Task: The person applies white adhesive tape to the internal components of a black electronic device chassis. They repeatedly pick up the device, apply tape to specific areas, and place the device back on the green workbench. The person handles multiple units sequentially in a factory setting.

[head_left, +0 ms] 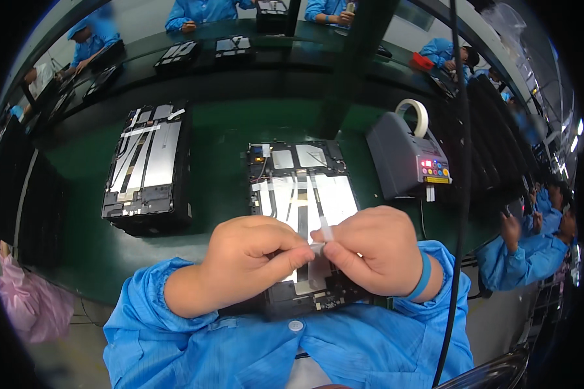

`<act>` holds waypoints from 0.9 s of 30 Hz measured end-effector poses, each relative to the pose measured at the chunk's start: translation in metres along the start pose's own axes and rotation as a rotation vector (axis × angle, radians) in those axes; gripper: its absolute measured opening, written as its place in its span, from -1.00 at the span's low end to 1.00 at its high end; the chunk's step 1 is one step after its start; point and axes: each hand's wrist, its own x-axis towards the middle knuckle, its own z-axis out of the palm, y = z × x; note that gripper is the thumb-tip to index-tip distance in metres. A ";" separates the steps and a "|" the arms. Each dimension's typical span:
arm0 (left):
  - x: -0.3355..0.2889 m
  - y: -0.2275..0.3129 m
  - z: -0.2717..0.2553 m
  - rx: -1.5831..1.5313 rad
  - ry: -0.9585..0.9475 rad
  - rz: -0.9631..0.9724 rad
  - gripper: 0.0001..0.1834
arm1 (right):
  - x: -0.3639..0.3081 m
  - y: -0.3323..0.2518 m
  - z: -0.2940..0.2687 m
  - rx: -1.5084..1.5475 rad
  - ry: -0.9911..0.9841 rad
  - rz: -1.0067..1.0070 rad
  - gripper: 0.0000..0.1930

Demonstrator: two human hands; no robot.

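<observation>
An opened flat electronic device (339, 191) with a black frame, silver panels and thin cables lies in front of me. Above its near half my two hands meet. My left hand (250, 259) is closed in a pinch, thumb against forefinger, on a pale strip of tape. With thumb and forefinger my right hand (376, 249) pinches the same whitish strip of tape (325, 228), which sticks up between the hands. Part of the strip is hidden by my fingers. More pale strips cross the device's silver panels.
A stack of similar devices (150, 162) stands at the left on the green table (220, 136). To the right sits a grey tape dispenser (399, 155) with a tape roll (414, 117). A black cable (462, 194) hangs at the right. Co-workers in blue sit beyond and at the right.
</observation>
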 end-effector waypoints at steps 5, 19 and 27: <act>0.001 -0.016 -0.011 0.072 0.047 0.141 -0.91 | 0.023 0.011 0.006 0.090 0.051 -0.033 -0.81; 0.012 -0.067 -0.037 0.671 0.262 0.059 -0.67 | 0.101 0.059 0.032 0.098 -0.250 0.153 -0.71; 0.013 -0.073 -0.037 0.671 0.258 0.122 -0.70 | 0.125 0.087 0.055 0.083 -0.128 -0.131 -0.77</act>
